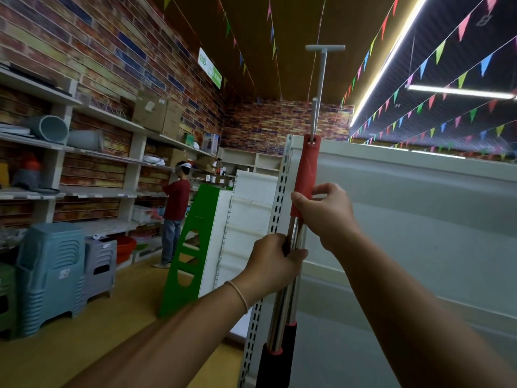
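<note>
Left grip (275,261) is clenched round the two chrome poles (282,303), held upright just in front of the white slotted upright (280,191). Right grip (326,212) pinches the lower end of the red sleeve (306,175), just above the left; grey T-head (324,48) on top.

No text legible at this resolution.
Green-and-white sign (210,69) high on brick wall (112,37): round logo and a few marks, too blurred to read.
White labels on cardboard boxes (156,113) and on the blue stool stack (53,275): print too small.
</note>
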Demonstrator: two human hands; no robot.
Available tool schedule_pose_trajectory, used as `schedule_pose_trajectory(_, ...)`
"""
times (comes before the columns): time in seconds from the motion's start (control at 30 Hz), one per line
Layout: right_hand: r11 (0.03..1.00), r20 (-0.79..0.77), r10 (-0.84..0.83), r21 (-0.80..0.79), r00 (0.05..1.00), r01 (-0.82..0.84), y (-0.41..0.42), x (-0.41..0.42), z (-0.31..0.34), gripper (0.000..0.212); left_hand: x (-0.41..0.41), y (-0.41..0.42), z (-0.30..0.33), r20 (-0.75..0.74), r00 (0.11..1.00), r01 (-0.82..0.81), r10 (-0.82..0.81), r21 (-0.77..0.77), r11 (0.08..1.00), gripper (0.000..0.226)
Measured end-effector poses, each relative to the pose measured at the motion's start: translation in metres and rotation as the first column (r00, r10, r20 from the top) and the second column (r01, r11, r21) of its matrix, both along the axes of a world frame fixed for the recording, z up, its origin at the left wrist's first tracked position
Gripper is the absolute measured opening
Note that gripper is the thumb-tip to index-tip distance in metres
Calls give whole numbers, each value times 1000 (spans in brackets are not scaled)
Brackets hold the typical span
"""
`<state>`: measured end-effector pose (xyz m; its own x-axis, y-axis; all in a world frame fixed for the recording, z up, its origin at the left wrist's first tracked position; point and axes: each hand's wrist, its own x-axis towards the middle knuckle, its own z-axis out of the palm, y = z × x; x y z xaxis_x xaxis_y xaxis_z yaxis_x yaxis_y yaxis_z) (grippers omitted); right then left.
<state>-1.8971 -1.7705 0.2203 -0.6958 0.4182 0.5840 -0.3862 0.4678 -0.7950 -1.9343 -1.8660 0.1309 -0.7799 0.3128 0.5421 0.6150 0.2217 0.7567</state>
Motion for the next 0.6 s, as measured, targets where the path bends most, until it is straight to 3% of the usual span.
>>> schedule_pose_trajectory(0.6,997,-18,-20,73,1000,21,21,-41,-3,32,-36,22,-6,-40,991,-127,128,18,992,27)
